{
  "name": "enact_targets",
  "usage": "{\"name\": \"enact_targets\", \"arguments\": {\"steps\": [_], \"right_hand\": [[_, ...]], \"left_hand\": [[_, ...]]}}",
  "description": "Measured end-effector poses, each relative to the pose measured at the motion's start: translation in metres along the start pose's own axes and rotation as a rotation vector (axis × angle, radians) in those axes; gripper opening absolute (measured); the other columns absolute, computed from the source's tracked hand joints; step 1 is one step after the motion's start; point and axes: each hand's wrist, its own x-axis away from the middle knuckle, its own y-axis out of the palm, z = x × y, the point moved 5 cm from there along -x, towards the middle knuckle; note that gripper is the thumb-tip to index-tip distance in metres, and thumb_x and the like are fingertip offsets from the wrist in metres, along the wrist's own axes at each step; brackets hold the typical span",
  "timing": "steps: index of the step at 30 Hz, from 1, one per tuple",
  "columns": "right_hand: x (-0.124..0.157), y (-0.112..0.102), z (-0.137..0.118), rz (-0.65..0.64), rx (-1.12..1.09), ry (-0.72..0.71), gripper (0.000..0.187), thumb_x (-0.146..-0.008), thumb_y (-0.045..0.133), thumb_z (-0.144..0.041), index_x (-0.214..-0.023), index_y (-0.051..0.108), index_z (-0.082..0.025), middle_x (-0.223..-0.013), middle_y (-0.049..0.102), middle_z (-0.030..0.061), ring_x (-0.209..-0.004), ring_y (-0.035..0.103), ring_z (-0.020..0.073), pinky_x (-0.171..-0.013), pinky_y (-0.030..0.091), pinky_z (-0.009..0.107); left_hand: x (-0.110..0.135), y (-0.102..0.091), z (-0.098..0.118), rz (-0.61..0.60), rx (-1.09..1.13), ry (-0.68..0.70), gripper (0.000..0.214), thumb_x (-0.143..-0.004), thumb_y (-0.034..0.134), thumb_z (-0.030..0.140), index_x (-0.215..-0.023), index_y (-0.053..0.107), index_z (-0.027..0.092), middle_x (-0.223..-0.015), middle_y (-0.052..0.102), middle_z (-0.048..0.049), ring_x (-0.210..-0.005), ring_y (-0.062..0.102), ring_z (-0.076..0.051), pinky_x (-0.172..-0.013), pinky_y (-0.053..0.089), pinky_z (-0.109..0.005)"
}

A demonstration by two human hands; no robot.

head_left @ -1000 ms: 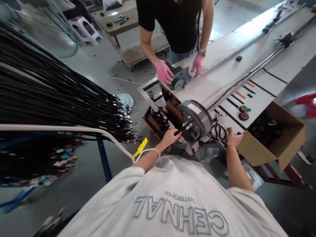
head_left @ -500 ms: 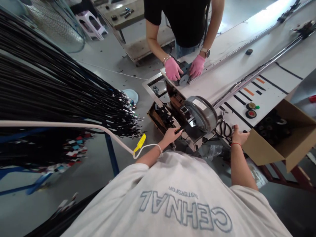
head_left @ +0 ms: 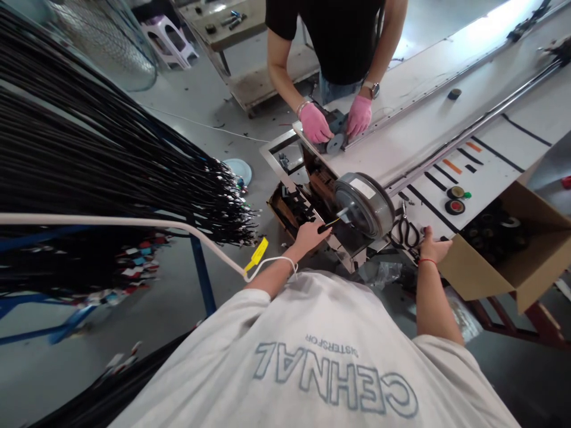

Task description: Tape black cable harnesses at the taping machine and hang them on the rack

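Plainly, the left grip (head_left: 312, 235) clasps a cable (head_left: 326, 228).

The single view looks from the wearer's head, forward and steeply down, with their shirt (head_left: 330, 324) very near along the bottom edge. The left hand (head_left: 308, 236) and right hand (head_left: 432, 246) show mid-frame, farther out; the counter (head_left: 413, 138) recedes toward the upper right, and the top edge crops the co-worker (head_left: 339, 44) standing across it.
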Motion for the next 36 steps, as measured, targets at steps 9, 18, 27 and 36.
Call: {"name": "enact_targets", "arguments": {"steps": [9, 18, 27, 36], "right_hand": [[-0.001, 0.001, 0.001, -0.011, 0.032, -0.008, 0.074, -0.077, 0.064, -0.058, -0.125, 0.041, -0.007, -0.129, 0.05, 0.029, -0.126, 0.047, 0.0399, -0.105, 0.036, 0.05], [-0.004, 0.003, 0.005, 0.018, -0.011, -0.008, 0.067, -0.081, 0.057, -0.06, -0.122, 0.043, -0.008, -0.128, 0.051, 0.0281, -0.127, 0.046, 0.0384, -0.106, 0.036, 0.049], [-0.015, 0.01, 0.019, 0.055, -0.016, -0.036, 0.071, -0.068, 0.07, -0.062, -0.114, 0.044, -0.014, -0.123, 0.055, 0.0252, -0.119, 0.052, 0.0397, -0.102, 0.039, 0.053], [-0.009, 0.006, 0.013, 0.032, 0.001, 0.014, 0.061, -0.085, 0.047, -0.062, -0.117, 0.045, -0.01, -0.129, 0.05, 0.0294, -0.124, 0.048, 0.0393, -0.105, 0.035, 0.053]], "left_hand": [[-0.011, 0.009, 0.001, -0.279, 0.067, 0.103, 0.027, -0.085, 0.057, 0.038, -0.072, 0.069, 0.018, -0.068, 0.068, -0.0054, -0.068, 0.063, -0.019, -0.065, 0.044, -0.025], [0.014, 0.009, -0.026, -0.223, 0.035, 0.095, 0.037, -0.081, 0.061, 0.03, -0.114, 0.06, 0.013, -0.107, 0.067, -0.0117, -0.096, 0.064, -0.025, -0.087, 0.05, -0.033], [0.036, 0.011, -0.017, -0.093, 0.042, 0.141, 0.038, -0.083, 0.062, 0.036, -0.115, 0.06, 0.016, -0.115, 0.066, -0.0121, -0.112, 0.06, -0.028, -0.104, 0.041, -0.045], [0.041, 0.007, -0.018, -0.024, 0.174, 0.111, 0.031, -0.084, 0.06, 0.027, -0.113, 0.06, 0.015, -0.106, 0.07, -0.0108, -0.099, 0.067, -0.025, -0.09, 0.05, -0.035]]}}
